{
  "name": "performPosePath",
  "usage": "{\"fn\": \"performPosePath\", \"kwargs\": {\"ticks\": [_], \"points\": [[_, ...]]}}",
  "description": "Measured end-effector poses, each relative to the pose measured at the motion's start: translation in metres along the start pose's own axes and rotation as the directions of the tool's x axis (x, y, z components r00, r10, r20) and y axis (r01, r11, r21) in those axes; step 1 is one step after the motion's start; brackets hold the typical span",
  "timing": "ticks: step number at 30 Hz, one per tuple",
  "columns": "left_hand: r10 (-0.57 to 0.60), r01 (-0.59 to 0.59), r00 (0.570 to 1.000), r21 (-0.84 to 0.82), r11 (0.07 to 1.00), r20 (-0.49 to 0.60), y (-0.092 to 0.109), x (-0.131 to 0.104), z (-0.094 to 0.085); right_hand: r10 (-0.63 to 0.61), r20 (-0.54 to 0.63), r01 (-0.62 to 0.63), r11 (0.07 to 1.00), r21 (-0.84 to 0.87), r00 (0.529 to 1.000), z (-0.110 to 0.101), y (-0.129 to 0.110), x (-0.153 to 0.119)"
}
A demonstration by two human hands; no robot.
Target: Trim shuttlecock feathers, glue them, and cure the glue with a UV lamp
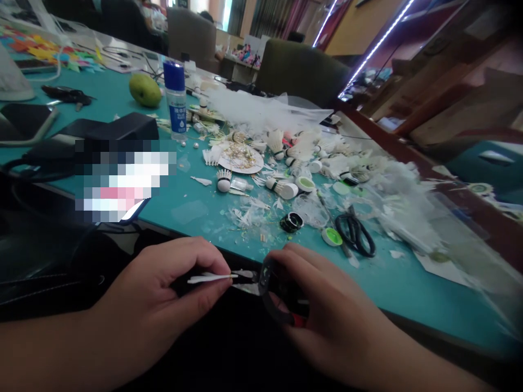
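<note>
Head view: the upright, blue-capped bottle carries a blue label with Chinese characters and "GLUE". My wrists angle inward before the near edge of the teal surface. My left fingers pinch a thin, smooth white piece, its tip at the parted metal blades of the dark-handled tool that my right fingers grip.

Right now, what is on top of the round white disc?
Gold-coloured bits are heaped on the white disc, whose near edge shows bare; the surface beneath the heap is hidden.
</note>
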State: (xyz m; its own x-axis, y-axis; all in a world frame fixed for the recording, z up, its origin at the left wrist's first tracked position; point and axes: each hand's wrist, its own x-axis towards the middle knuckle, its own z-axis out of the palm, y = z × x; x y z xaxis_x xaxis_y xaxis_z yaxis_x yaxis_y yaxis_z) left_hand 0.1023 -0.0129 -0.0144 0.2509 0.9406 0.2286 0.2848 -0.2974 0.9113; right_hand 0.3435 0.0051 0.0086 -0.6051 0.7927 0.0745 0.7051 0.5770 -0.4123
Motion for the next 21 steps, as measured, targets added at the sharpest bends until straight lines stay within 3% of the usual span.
{"fn": "performPosePath", "kwargs": {"ticks": [21], "points": [[-0.085, 0.084, 0.996, 0.039, 0.996, 0.016, 0.0032, 0.0020, -0.0020, -0.002, 0.085, -0.001, 1.000, 0.030, 0.996, -0.0014, 0.0020, 0.0036]]}}
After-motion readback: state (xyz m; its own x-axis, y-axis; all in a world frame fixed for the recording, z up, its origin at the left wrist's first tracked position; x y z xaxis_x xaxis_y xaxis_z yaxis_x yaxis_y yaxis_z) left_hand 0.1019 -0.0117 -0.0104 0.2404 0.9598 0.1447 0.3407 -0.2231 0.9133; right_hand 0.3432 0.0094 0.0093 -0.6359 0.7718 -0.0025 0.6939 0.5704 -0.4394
